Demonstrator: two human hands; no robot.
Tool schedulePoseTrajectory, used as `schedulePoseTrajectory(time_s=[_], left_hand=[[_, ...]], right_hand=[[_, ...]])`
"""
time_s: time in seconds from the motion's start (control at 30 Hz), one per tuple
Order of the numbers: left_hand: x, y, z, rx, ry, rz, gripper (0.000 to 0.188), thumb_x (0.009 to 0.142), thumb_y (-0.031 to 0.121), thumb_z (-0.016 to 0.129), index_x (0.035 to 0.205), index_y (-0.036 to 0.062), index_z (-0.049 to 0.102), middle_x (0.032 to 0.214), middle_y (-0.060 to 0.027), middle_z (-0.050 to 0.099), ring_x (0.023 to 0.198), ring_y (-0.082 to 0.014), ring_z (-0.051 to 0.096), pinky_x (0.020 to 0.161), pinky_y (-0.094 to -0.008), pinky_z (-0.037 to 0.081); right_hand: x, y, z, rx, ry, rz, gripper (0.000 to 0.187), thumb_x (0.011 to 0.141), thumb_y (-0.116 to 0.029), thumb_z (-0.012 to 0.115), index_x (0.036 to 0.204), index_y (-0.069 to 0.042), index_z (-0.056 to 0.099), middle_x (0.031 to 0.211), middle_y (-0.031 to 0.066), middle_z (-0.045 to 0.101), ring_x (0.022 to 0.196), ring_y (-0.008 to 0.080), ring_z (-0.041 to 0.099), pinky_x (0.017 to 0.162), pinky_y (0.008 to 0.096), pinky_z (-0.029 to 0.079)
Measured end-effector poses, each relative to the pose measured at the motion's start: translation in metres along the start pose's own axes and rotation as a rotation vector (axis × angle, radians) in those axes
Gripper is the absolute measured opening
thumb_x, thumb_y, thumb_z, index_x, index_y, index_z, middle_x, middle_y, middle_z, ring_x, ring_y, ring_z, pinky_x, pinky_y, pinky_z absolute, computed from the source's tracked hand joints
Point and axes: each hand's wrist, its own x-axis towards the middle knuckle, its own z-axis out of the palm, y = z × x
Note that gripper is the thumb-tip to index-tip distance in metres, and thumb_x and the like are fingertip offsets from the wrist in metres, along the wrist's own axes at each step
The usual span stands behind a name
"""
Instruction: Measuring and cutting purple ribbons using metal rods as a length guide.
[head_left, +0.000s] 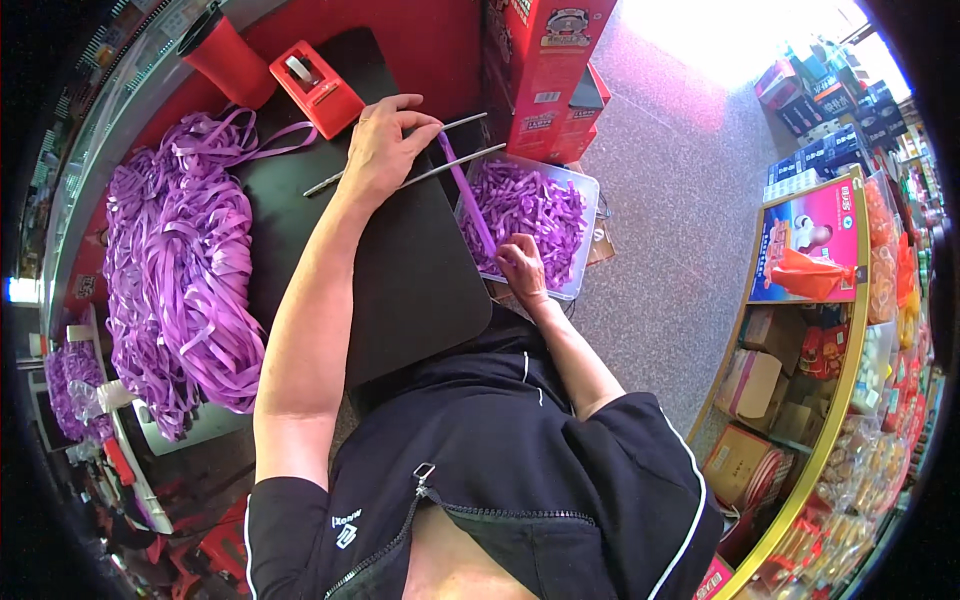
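My left hand (382, 150) is over the black board, thumb and forefinger closed at the upper end of a flat purple ribbon (466, 195). Two thin metal rods (458, 161) pass by this hand and jut past the board's right edge; whether its fingers also grip them is hidden. The ribbon runs down across the lower rod to my right hand (522, 268), whose curled fingers pinch its lower end. That hand is above the near edge of a clear plastic bin (590, 195) filled with short purple ribbon pieces (535, 205).
A big heap of long purple ribbon (180, 270) covers the board's left side. Behind it stand a red tape dispenser (318, 90) and a red cup (228, 60). Tall red cartons (545, 80) rise beyond the bin. Shelves with packaged goods (790, 370) line the right.
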Motion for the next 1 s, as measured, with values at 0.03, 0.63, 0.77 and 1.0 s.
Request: schedulePoseTrajectory(time_s=[0.03, 0.63, 0.77, 1.0], left_hand=[[0.001, 0.001, 0.000, 0.004, -0.003, 0.011, 0.022, 0.085, 0.024, 0.064, 0.097, 0.0084, 0.073, 0.128, -0.0136, 0.056, 0.121, -0.0298, 0.047, 0.104, -0.0396, 0.034], [0.003, 0.003, -0.001, 0.035, -0.035, -0.076, 0.024, 0.084, 0.031, 0.062, 0.094, 0.0139, 0.075, 0.138, -0.0131, 0.048, 0.129, -0.0327, 0.038, 0.107, -0.0414, 0.030], [0.003, 0.002, -0.001, 0.063, -0.060, -0.090, 0.022, 0.084, 0.031, 0.062, 0.093, 0.0171, 0.075, 0.140, -0.0117, 0.045, 0.133, -0.0326, 0.032, 0.109, -0.0434, 0.026], [0.004, -0.005, 0.003, 0.068, -0.027, -0.089, 0.021, 0.084, 0.032, 0.061, 0.093, 0.0195, 0.075, 0.141, -0.0107, 0.044, 0.134, -0.0352, 0.030, 0.110, -0.0463, 0.023]], right_hand=[[-0.003, 0.003, -0.001, 0.011, -0.004, 0.009, 0.017, 0.072, -0.010, 0.071, 0.088, -0.012, 0.066, 0.095, 0.0099, 0.055, 0.090, 0.0280, 0.058, 0.074, 0.0372, 0.050], [-0.035, -0.108, -0.175, 0.359, -0.537, 0.235, 0.020, 0.084, -0.022, 0.067, 0.083, -0.003, 0.068, 0.094, 0.0065, 0.050, 0.089, 0.0184, 0.049, 0.079, 0.0318, 0.041], [-0.016, -0.151, -0.224, 0.391, -0.464, 0.156, 0.014, 0.079, -0.017, 0.069, 0.082, -0.003, 0.069, 0.093, 0.0071, 0.049, 0.083, 0.0172, 0.049, 0.073, 0.0298, 0.040], [0.044, -0.212, -0.239, 0.601, -0.334, -0.007, 0.036, 0.077, -0.041, 0.071, 0.072, -0.006, 0.069, 0.089, 0.0069, 0.048, 0.082, 0.0206, 0.042, 0.073, 0.0340, 0.032]])
